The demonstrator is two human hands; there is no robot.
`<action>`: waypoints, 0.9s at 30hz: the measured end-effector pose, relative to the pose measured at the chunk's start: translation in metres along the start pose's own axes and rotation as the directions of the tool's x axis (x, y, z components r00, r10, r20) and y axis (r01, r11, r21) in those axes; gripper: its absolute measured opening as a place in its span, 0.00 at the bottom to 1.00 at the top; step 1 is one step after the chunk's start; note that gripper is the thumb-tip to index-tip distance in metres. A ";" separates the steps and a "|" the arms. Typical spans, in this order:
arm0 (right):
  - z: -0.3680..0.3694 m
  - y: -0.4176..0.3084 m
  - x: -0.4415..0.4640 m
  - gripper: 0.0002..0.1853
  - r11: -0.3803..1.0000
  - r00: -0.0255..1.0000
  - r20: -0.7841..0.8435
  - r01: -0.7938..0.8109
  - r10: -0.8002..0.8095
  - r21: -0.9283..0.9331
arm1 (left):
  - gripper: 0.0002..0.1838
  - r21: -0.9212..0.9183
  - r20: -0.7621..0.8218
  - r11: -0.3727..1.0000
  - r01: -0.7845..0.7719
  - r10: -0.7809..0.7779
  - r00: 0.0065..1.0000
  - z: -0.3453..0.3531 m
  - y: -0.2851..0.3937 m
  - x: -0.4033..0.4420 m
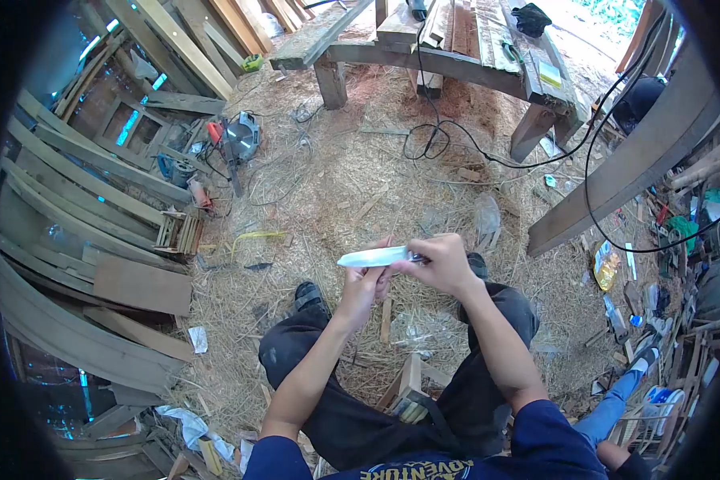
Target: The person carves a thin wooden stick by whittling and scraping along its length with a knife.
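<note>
A knife with a broad, pale blade (pixel 372 257) lies across the space in front of my knees, its tip pointing left. My right hand (pixel 442 266) is closed around its dark handle. Just below the blade, my left hand (pixel 362 290) has its fingers pinched together, close to the knife's edge. What the left fingers hold is mostly covered by the blade and the hand; a thin brownish piece may be between them. Both hands are above the straw-covered floor (pixel 336 192), between my dark-trousered legs.
A wooden workbench (pixel 424 54) stands ahead, with a black cable (pixel 488 156) trailing from it. To the left are a circular saw (pixel 242 138) and leaning boards (pixel 88 176). A slanted beam (pixel 628 172) rises at right. Another person's leg (pixel 616 404) stretches out at lower right.
</note>
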State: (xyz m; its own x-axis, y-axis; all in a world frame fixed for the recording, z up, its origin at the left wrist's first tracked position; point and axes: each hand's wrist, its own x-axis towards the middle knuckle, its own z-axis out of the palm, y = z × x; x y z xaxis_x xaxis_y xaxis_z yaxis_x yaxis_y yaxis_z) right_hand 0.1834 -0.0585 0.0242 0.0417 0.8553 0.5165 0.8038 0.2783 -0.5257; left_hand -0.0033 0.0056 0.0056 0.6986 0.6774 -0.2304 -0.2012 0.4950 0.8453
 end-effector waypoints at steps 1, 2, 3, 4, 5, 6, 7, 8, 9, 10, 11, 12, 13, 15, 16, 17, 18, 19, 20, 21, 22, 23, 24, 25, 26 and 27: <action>0.003 -0.001 0.000 0.20 1.000 0.999 0.032 0.018 -0.018 0.006 | 0.23 -0.011 -0.002 1.000 -0.012 0.012 1.000 0.002 -0.001 -0.001; 0.005 -0.001 0.000 0.20 1.000 0.999 0.032 0.008 -0.008 0.022 | 0.23 -0.018 -0.009 1.000 0.001 -0.001 1.000 0.002 -0.002 0.000; 0.007 -0.001 0.000 0.20 0.999 0.999 0.034 -0.004 0.002 0.037 | 0.23 -0.027 -0.017 1.000 0.014 -0.014 1.000 0.002 -0.003 -0.001; 0.008 -0.001 0.000 0.21 0.998 0.999 0.037 -0.016 0.014 0.053 | 0.24 -0.035 -0.026 0.999 0.028 -0.029 0.999 0.002 -0.005 -0.002; 0.005 0.001 0.002 0.22 0.998 0.999 0.036 0.028 -0.030 0.056 | 0.23 -0.046 -0.011 0.998 0.042 -0.043 0.999 0.002 -0.005 -0.003; 0.003 0.000 0.002 0.22 0.998 0.999 0.035 0.039 -0.041 0.054 | 0.23 -0.059 0.005 0.997 0.053 -0.053 0.999 0.002 -0.004 -0.004; 0.001 -0.001 0.002 0.23 0.997 0.998 0.033 0.050 -0.052 0.050 | 0.23 -0.070 0.023 0.995 0.064 -0.063 0.998 0.003 -0.002 -0.005; -0.001 -0.001 0.003 0.23 0.997 0.998 0.029 0.062 -0.063 0.046 | 0.23 -0.073 0.041 0.995 0.061 -0.058 0.997 0.003 -0.001 -0.006; -0.003 -0.001 0.003 0.24 0.997 0.997 0.031 0.076 -0.077 0.018 | 0.23 -0.075 0.059 0.995 0.060 -0.055 0.997 0.003 0.001 -0.008; -0.005 -0.001 0.004 0.24 0.996 0.995 0.033 0.089 -0.089 -0.009 | 0.22 -0.076 0.076 0.995 0.059 -0.053 0.996 0.003 0.001 -0.010; -0.005 -0.001 0.004 0.24 0.994 0.994 0.035 0.103 -0.101 -0.036 | 0.22 -0.092 0.085 0.993 0.068 -0.060 0.995 0.003 0.001 -0.009; -0.006 -0.001 0.003 0.24 0.993 0.994 0.034 0.108 -0.106 -0.043 | 0.22 -0.108 0.093 0.991 0.077 -0.067 0.993 0.002 0.000 -0.010; -0.007 -0.001 0.003 0.24 0.992 0.993 0.032 0.114 -0.113 -0.051 | 0.22 -0.124 0.100 0.989 0.085 -0.072 0.992 0.002 0.000 -0.010; -0.008 -0.001 0.003 0.24 0.992 0.993 0.027 0.116 -0.115 -0.057 | 0.22 -0.131 0.094 0.985 0.110 -0.098 0.991 0.005 0.003 -0.013; -0.009 -0.001 0.002 0.24 0.992 0.994 0.024 0.112 -0.110 -0.057 | 0.22 -0.136 0.092 0.983 0.121 -0.109 0.990 0.006 0.005 -0.013; -0.010 0.000 0.002 0.23 0.993 0.994 0.020 0.107 -0.106 -0.058 | 0.22 -0.160 0.103 0.978 0.136 -0.121 0.987 0.006 0.004 -0.011; -0.010 0.003 0.001 0.23 0.992 0.995 -0.023 0.095 -0.097 -0.080 | 0.21 -0.183 0.112 0.971 0.152 -0.134 0.985 0.005 0.002 -0.011; -0.010 0.009 -0.001 0.23 0.991 0.994 -0.066 0.083 -0.090 -0.101 | 0.21 -0.207 0.120 0.964 0.167 -0.144 0.982 0.003 0.001 -0.011; -0.013 0.016 0.000 0.23 0.990 0.990 -0.109 0.073 -0.086 -0.122 | 0.21 -0.095 0.158 0.986 0.134 -0.118 0.980 0.002 0.002 -0.016; -0.022 0.024 0.003 0.22 0.986 0.954 -0.287 -0.123 0.087 -0.112 | 0.21 0.014 0.201 0.995 0.095 -0.096 0.975 0.002 0.003 -0.026; -0.035 0.035 0.007 0.22 0.947 0.855 -0.455 -0.314 0.250 -0.069 | 0.20 0.122 0.249 0.991 0.052 -0.081 0.965 0.002 0.000 -0.034; -0.056 0.047 0.008 0.21 0.872 0.798 -0.454 -0.481 0.396 -0.085 | 0.20 0.148 0.346 0.989 0.027 -0.077 0.935 0.005 -0.010 -0.037; -0.071 0.055 0.007 0.20 0.769 0.714 -0.457 -0.633 0.531 -0.095 | 0.19 0.142 0.241 0.988 0.065 -0.098 0.966 0.007 -0.009 -0.036; -0.072 0.058 0.000 0.20 0.787 0.723 -0.446 -0.613 0.527 -0.064 | 0.19 0.129 0.131 0.987 0.097 -0.114 0.985 0.011 -0.006 -0.033; -0.068 0.061 -0.013 0.20 0.806 0.737 -0.431 -0.590 0.521 -0.034 | 0.19 0.106 0.016 0.986 0.126 -0.129 0.992 0.014 -0.004 -0.030; -0.065 0.062 -0.019 0.20 0.823 0.752 -0.410 -0.568 0.517 -0.003 | 0.17 0.036 0.027 0.996 0.079 -0.080 0.996 -0.002 -0.008 -0.020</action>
State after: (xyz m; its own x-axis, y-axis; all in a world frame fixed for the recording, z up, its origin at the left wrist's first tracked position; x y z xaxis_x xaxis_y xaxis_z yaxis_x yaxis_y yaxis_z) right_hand 0.2716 -0.0856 0.0257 0.6900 0.6074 0.3937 0.6399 -0.2575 -0.7240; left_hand -0.0168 -0.0110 0.0021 0.7306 0.6206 -0.2848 -0.1202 0.5274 0.8411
